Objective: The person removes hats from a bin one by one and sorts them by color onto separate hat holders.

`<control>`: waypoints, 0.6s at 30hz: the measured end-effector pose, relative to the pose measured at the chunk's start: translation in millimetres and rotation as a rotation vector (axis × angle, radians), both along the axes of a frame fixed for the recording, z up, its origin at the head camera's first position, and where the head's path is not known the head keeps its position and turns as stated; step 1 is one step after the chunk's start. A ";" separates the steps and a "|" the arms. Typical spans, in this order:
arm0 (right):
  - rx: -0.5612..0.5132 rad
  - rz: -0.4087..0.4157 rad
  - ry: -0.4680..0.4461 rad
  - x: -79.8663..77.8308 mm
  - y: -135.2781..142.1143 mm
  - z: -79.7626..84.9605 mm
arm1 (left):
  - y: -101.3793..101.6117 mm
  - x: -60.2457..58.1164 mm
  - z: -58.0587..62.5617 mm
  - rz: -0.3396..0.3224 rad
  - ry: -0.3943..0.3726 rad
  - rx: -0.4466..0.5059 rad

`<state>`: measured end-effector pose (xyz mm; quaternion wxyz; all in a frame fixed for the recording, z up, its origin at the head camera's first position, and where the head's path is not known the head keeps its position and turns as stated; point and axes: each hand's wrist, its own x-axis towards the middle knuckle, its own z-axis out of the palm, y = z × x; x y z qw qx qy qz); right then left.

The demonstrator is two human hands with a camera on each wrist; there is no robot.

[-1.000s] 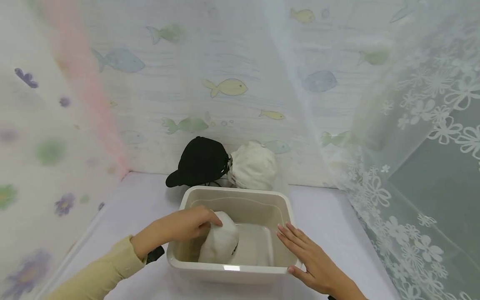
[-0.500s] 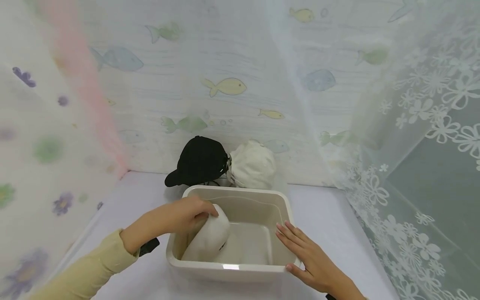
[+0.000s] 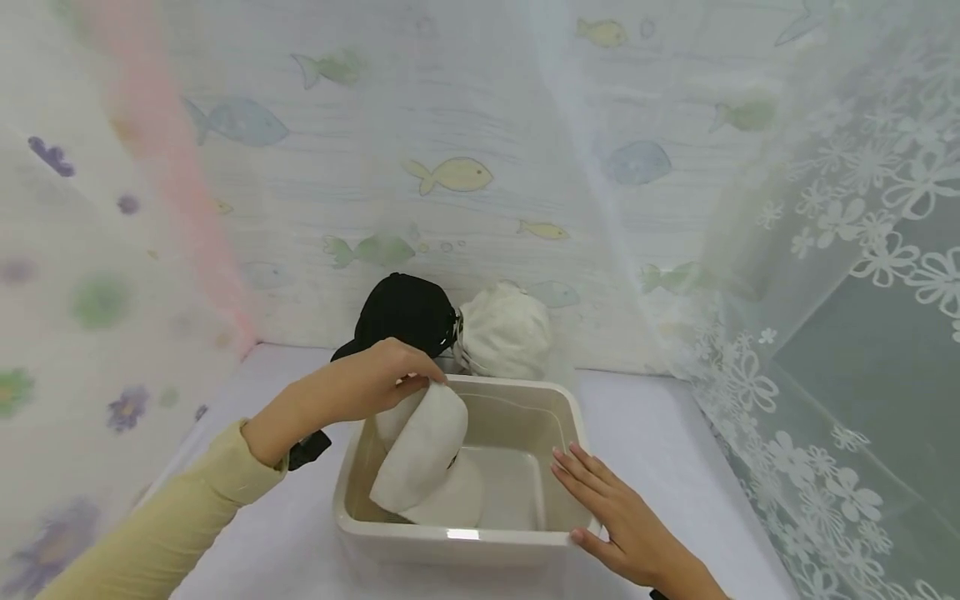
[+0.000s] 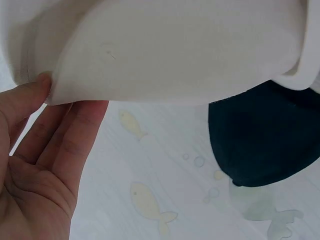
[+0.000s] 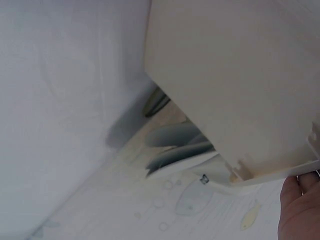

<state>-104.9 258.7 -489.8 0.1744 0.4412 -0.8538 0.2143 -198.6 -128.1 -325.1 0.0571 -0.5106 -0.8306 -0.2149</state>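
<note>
My left hand (image 3: 375,379) pinches the edge of a white cap (image 3: 423,446) and holds it tilted in the left part of a beige plastic bin (image 3: 510,479). A small dark mark shows on the cap, and its brim hangs low in the bin. The left wrist view shows the thumb and fingers of the left hand (image 4: 45,160) on either side of the white cloth (image 4: 175,55). My right hand (image 3: 618,517) rests with straight fingers on the bin's right rim. In the right wrist view, part of the right hand (image 5: 302,210) touches the bin's edge (image 5: 280,172).
Behind the bin a black cap (image 3: 405,312) stands beside an off-white cap (image 3: 510,329). The bin sits on a white-covered table (image 3: 637,442). A fish-patterned curtain (image 3: 480,125) hangs at the back, and a sheer flowered curtain (image 3: 787,467) is on the right.
The left hand has risen toward the bin's back-left rim, lifting the white cap and tilting it, so its brim now shows. The right hand has stayed in place.
</note>
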 end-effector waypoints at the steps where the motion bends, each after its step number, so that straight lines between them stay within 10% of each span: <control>1: 0.000 0.001 0.000 0.1 -0.1 -0.3 | 1.0 -1.3 2.9 0.005 0.007 0.006; 18: -0.022 -0.013 -0.028 2.3 -2.8 -0.8 | 23.9 -39.3 74.3 0.113 0.099 0.126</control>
